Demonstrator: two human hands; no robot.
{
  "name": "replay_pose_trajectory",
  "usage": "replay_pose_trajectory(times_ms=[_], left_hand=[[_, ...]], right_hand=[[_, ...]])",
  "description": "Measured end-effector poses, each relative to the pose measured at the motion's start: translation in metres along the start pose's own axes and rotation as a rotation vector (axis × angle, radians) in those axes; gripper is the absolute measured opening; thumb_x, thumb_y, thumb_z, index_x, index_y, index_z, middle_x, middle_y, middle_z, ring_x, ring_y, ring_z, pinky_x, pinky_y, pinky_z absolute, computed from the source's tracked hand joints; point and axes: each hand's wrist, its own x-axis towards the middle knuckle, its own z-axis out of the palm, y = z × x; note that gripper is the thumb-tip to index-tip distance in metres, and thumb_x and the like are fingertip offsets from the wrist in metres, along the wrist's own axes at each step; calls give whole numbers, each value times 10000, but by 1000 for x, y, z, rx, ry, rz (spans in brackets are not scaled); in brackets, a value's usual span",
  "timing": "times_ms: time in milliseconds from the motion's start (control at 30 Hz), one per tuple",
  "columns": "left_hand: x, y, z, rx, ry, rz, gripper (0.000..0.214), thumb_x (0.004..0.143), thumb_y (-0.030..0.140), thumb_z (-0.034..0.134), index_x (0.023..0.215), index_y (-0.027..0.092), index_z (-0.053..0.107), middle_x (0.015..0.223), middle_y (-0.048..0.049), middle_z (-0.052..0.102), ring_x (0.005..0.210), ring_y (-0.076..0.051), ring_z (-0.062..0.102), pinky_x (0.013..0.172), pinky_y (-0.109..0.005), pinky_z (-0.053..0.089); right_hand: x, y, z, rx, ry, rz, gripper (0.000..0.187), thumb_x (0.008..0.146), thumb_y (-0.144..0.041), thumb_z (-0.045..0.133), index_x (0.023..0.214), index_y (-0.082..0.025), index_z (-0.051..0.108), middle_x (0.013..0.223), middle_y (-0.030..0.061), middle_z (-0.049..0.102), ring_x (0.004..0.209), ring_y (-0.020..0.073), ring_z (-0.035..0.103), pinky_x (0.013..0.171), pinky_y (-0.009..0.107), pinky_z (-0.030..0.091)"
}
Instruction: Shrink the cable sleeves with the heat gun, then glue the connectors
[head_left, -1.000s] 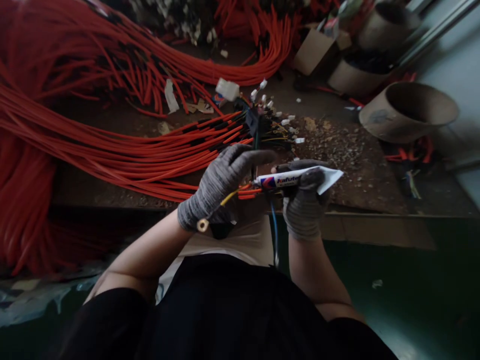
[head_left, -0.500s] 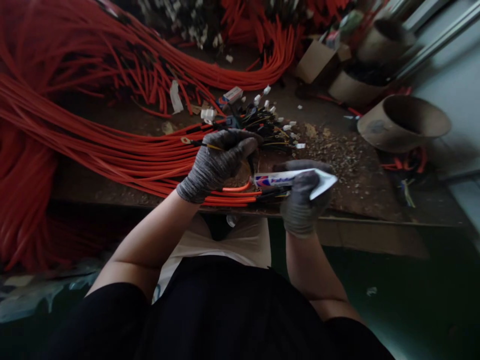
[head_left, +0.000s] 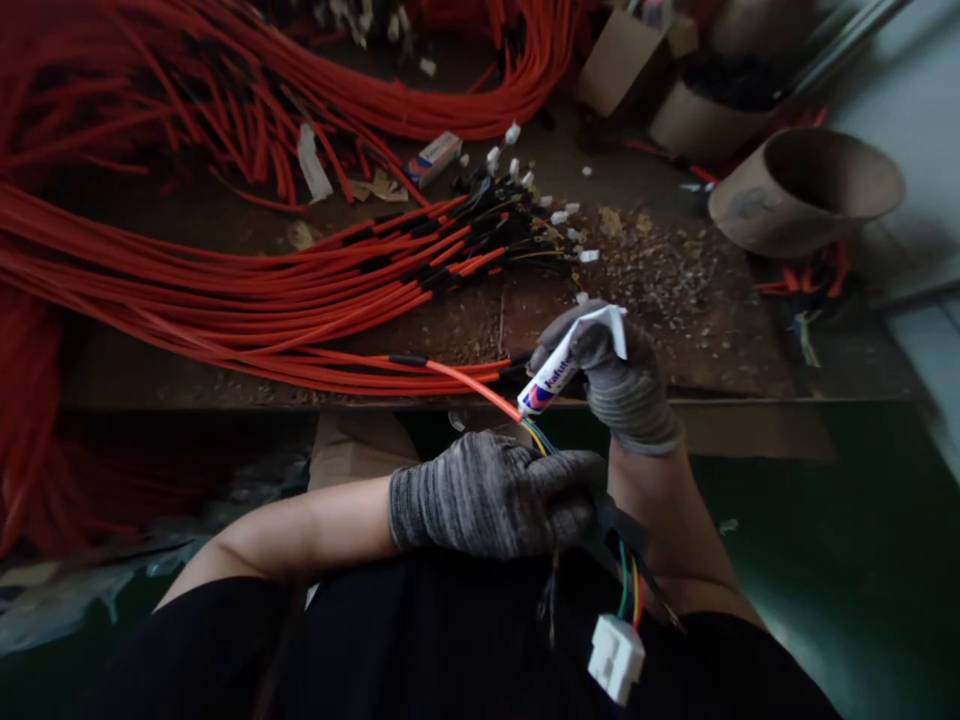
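We find the left hand [head_left: 495, 495], in a grey knit glove, pulled back past the near edge of the tabletop [head_left: 457, 335] to lie across the torso; earlier it worked above the tabletop. Its grip is closed on an orange cable [head_left: 472, 385], whose thin yellow, blue and green wires [head_left: 538, 436] run into the fist. Below the hand, a white connector [head_left: 615, 658] now dangles on green, yellow and red wires.

The right hand [head_left: 611, 375], also gloved, stands over the near edge, its grip closed on a Kafuter tube [head_left: 551, 372]. The tube lay nearly level earlier; now it tilts, nozzle down and to the left, just beside the spot where the orange sheath ends.

The other cable ends [head_left: 480, 215], with small white connectors, gather toward the middle of the tabletop, while long orange cables [head_left: 187, 270] sweep off its left edge. A cardboard tube [head_left: 806, 190] lies tipped beyond the right corner.
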Motion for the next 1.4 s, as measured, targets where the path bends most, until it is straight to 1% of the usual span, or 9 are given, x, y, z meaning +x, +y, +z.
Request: replay_pose_trajectory(times_ms=[267,367,533,700,833,933,1033,1267,1400], left_hand=[[-3,-1,10,294,-4,152,269,968,317,466,936,164,686,715,-55,692,447,-97,493,411,-223,321],[-8,-2,5,313,-36,192,261,958,301,484,917,187,716,818,-67,734,475,-98,525,428,-219,349],[23,-18,-18,117,141,-7,257,871,342,644,1084,235,739,942,-80,733,787,-199,684,690,-292,547],[63,-63,-54,-225,187,-90,302,938,319,560,1152,162,705,1196,-102,683,1125,-226,644,964,-331,521],[16,-109,-80,370,-95,-380,274,918,202,527,1120,141,702,1081,-122,714,1016,-232,668,941,-362,511],[-28,-128,-87,616,-280,-539,283,872,103,512,1074,92,709,899,-146,718,864,-246,677,817,-373,525],[-32,-131,-78,614,-272,-532,254,922,199,533,1095,132,707,951,-124,718,901,-220,673,819,-327,513],[45,-108,-15,137,102,-334,167,872,264,668,1004,172,711,943,-49,722,865,-153,669,807,-249,513],[46,-107,11,296,-42,-418,375,846,352,706,1167,163,656,1100,-100,708,980,-211,671,859,-291,520]], right_hand=[[6,-6,1,-20,-172,126,418,659,-615,791,768,-218,720,749,21,722,654,166,686,580,316,594],[1,2,-7,-52,-93,66,439,697,-669,734,763,-235,724,757,21,722,640,162,673,610,339,598],[-14,24,-18,-118,236,-98,364,775,-637,692,742,-276,731,827,38,719,870,219,693,859,417,585],[-13,29,-15,2,234,-38,321,743,-591,724,721,-272,697,745,25,701,821,248,680,752,450,591],[-4,21,-23,115,301,-15,387,805,-613,612,897,-259,739,922,51,729,834,222,677,724,371,576],[3,21,-27,254,419,-77,402,801,-603,591,1026,-298,725,984,36,717,789,184,667,634,308,551],[8,22,-24,325,432,-110,403,830,-593,548,1039,-287,707,1065,50,699,865,184,670,668,306,560],[3,25,-31,581,357,51,370,838,-537,604,1081,-275,699,1073,52,719,812,158,660,722,308,598],[-16,35,-66,580,511,136,357,848,-546,573,998,-263,731,1106,50,732,930,196,699,813,379,609]])
